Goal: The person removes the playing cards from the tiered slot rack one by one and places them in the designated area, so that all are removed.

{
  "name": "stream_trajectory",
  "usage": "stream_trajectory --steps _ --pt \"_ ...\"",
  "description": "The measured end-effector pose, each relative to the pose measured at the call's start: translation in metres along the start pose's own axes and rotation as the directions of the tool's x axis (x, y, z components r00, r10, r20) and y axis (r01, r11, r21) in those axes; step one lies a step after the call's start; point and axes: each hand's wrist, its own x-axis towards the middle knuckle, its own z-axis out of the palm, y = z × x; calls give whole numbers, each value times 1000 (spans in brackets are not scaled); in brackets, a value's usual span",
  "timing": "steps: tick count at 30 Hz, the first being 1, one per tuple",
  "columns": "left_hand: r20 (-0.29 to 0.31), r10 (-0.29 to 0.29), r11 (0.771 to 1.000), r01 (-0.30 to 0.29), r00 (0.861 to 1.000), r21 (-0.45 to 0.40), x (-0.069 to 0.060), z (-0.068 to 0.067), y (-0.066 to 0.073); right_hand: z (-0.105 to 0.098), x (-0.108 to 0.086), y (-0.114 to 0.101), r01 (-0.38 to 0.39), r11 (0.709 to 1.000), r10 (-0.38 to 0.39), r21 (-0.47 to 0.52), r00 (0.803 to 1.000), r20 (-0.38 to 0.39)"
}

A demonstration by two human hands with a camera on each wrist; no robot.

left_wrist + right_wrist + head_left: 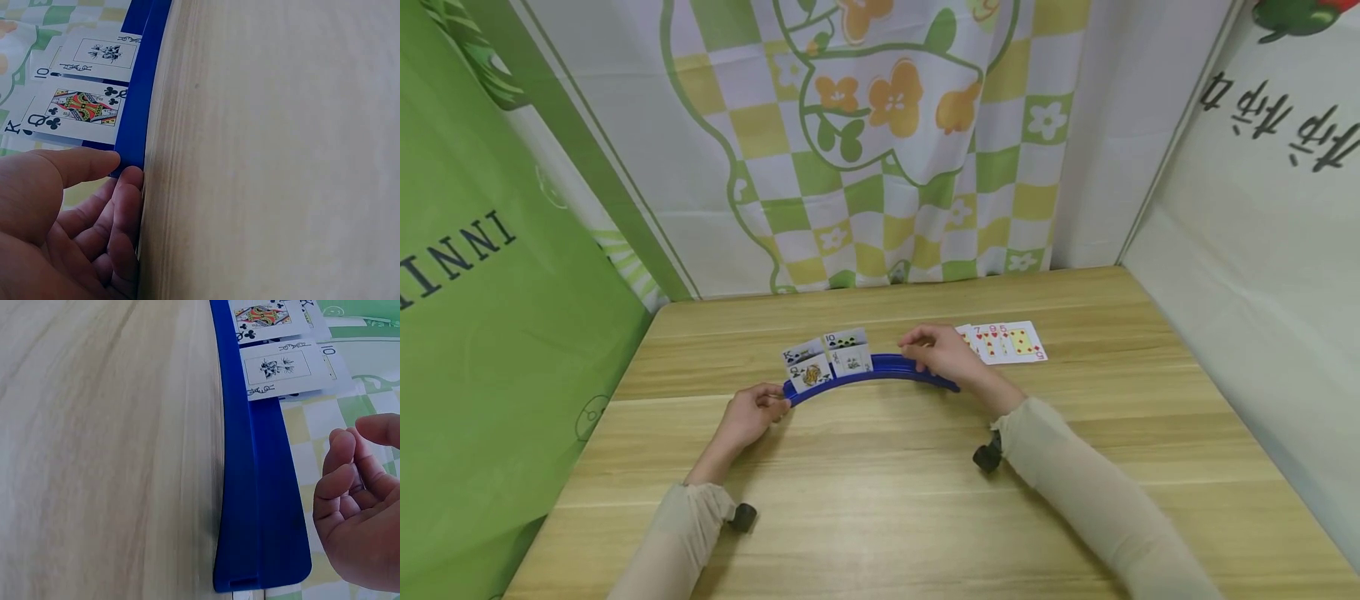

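Beige sleeves (pixel 670 533) rise from the frame's bottom edge. At centre, the left hand (pixel 751 415) pinches a blue card holder (pixel 891 367) by its left end; beside its right half, the right hand (pixel 946 352) hangs, grip narrow and slack. Playing cards (pixel 810 375) stand leftward, leaving groove open rightward.

It's a curtained booth — printed cloth (pixel 895 192) hangs behind a wooden table (pixel 880 500)

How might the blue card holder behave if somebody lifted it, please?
The blue card holder would probably feel stiff, given its smooth, even curve. It's likely light, being a slim strip. A sharp tilt might spill the queen of clubs standing in it.
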Motion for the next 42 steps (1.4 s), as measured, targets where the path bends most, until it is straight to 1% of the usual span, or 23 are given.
stream_trajectory --steps 9,14,20,28,34,42 --pt "-1 6 1000 -6 1000 -2 0 0 0 10 2 -4 7 1000 -7 -27 1000 3" --pt "4 10 1000 -10 1000 0 0 1 -1 15 4 -6 31 999 -31 -24 1000 -3" --pt "0 1 1000 -1 1000 -2 0 0 -1 19 5 -9 15 999 -15 -52 1000 0" --pt "5 1 1000 -1 1000 -7 1 1 -3 25 8 -12 27 998 -27 -50 1000 9" --pt "7 -8 1000 8 1000 -12 1 1 -4 29 10 -13 10 998 -10 -60 1000 0" --pt "4 -6 1000 6 1000 -17 1 0 -3 33 15 -11 1 991 -3 -131 1000 -17"
